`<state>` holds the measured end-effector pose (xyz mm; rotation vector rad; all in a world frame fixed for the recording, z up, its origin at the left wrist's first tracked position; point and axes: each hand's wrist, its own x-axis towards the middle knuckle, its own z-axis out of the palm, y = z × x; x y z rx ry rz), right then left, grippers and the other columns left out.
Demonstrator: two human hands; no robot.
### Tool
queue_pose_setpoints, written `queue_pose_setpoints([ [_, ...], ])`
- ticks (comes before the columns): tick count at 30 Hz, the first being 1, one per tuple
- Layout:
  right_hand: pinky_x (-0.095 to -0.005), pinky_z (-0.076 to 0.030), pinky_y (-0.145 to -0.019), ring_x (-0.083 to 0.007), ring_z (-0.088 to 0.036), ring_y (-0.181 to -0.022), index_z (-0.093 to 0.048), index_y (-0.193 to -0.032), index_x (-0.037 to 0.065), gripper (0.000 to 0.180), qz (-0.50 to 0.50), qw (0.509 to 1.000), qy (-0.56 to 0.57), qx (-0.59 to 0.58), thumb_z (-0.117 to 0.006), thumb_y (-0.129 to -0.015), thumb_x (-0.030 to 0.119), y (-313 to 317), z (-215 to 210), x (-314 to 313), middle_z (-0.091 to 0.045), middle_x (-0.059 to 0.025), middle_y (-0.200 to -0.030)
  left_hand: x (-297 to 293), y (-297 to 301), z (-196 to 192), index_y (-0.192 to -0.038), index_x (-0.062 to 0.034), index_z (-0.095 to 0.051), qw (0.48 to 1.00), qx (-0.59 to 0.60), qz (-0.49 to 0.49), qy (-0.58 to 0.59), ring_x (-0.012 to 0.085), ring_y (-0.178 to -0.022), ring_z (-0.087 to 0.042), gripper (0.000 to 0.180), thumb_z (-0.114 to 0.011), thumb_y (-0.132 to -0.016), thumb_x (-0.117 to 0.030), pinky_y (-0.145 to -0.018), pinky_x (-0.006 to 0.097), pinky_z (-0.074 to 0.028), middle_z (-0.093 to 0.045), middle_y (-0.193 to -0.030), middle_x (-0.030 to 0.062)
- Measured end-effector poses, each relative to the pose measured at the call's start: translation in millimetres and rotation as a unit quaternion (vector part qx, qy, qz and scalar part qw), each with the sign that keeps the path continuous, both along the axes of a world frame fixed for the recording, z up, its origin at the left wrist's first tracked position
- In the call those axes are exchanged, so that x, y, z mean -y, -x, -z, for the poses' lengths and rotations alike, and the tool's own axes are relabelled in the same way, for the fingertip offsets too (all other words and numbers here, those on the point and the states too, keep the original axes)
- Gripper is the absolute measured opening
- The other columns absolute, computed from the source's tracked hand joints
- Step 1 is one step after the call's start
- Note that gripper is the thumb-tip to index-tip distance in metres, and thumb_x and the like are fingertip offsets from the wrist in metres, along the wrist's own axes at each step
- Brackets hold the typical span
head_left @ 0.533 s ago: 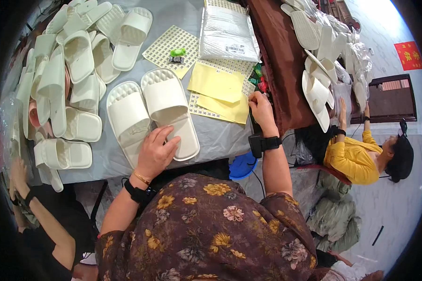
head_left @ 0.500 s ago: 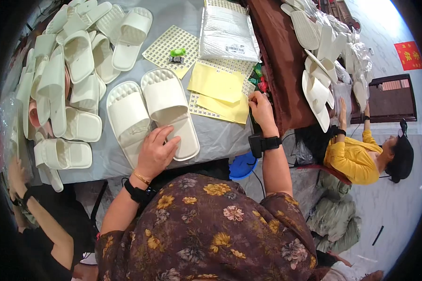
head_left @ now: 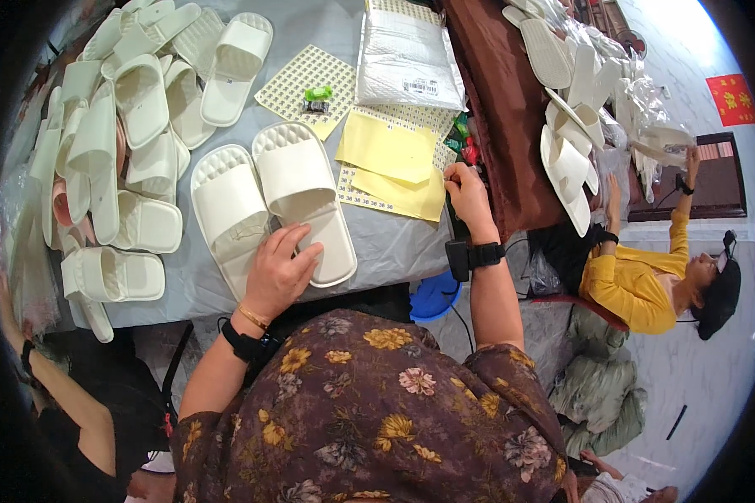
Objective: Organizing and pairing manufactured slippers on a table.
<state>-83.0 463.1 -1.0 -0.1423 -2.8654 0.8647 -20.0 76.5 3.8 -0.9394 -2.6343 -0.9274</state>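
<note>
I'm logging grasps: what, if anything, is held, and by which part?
The left hand rests on the slippers near their heels, gripping neither. Whether the right hand pinches the lower yellow sheet by its edge is unclear.

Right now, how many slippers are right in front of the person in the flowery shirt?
2. The left slipper is partly covered by the left hand; the right slipper lies beside it, nearer the yellow papers. No third one seems hidden.

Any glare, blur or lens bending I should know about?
Head view, middle: the slippers at the left hand look fairly sharp; head view, upper right: the wall is washed out; head view, rim: black corners, and a co-worker's forearm dims toward the left.
</note>
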Motion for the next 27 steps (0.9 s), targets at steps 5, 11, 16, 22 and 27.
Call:
queue_pose_setpoints([
  [5, -0.0423, -0.050, -0.076, -0.0352, -0.061, -0.086, -0.061, -0.095, 0.003, 0.017, -0.014, 1.000, 0.004, 0.001, -0.068, -0.080, 0.001, 1.9, 4.0, -6.1, -0.061, -0.0165, -0.088, 0.1, 0.8, -0.6, -0.107, -0.0121, -0.068, 1.000, -0.001, 0.001, -0.002, 0.0292, -0.120, -0.054, 0.026, -0.071, -0.081, -0.013, -0.098, 0.041, -0.046, -0.059, -0.124, 0.0099],
  [11, -0.0412, -0.050, -0.075, -0.0340, -0.061, -0.084, -0.061, -0.094, 0.003, 0.017, -0.012, 1.000, -0.013, -0.008, -0.068, -0.079, 0.000, 1.1, 3.5, -3.4, -0.061, -0.0158, -0.086, 0.0, 0.2, 0.6, -0.107, -0.0117, -0.068, 1.000, 0.005, 0.000, -0.001, 0.0295, -0.119, -0.054, 0.026, -0.071, -0.081, -0.013, -0.098, 0.042, -0.045, -0.060, -0.125, 0.0103],
  [16, -0.0409, -0.049, -0.074, -0.0338, -0.060, -0.083, -0.060, -0.093, 0.002, 0.016, -0.014, 1.000, -0.001, -0.011, -0.068, -0.079, -0.001, 0.9, 0.3, -2.0, -0.060, -0.0155, -0.085, 0.1, 0.0, 0.5, -0.108, -0.0116, -0.069, 1.000, 0.004, -0.002, -0.002, 0.0294, -0.119, -0.054, 0.026, -0.071, -0.081, -0.013, -0.098, 0.042, -0.045, -0.060, -0.125, 0.0104],
  [22, -0.0407, -0.049, -0.074, -0.0327, -0.061, -0.083, -0.061, -0.094, 0.002, 0.017, -0.033, 0.999, -0.003, -0.010, -0.068, -0.079, -0.001, 1.9, 5.8, -9.0, -0.061, -0.0151, -0.085, -0.1, 0.8, 0.7, -0.107, -0.0113, -0.069, 1.000, 0.006, 0.003, -0.010, 0.0295, -0.119, -0.054, 0.026, -0.071, -0.081, -0.013, -0.098, 0.042, -0.046, -0.060, -0.124, 0.0105],
  [27, -0.0384, -0.050, -0.075, -0.0301, -0.063, -0.082, -0.062, -0.092, 0.001, 0.014, -0.006, 1.000, 0.027, -0.006, -0.067, -0.080, -0.001, 2.4, 2.5, -4.5, -0.063, -0.0134, -0.084, 0.0, 0.3, 1.2, -0.107, -0.0111, -0.069, 1.000, 0.003, 0.000, -0.009, 0.0297, -0.119, -0.054, 0.026, -0.071, -0.081, -0.013, -0.098, 0.042, -0.046, -0.060, -0.124, 0.0105],
])
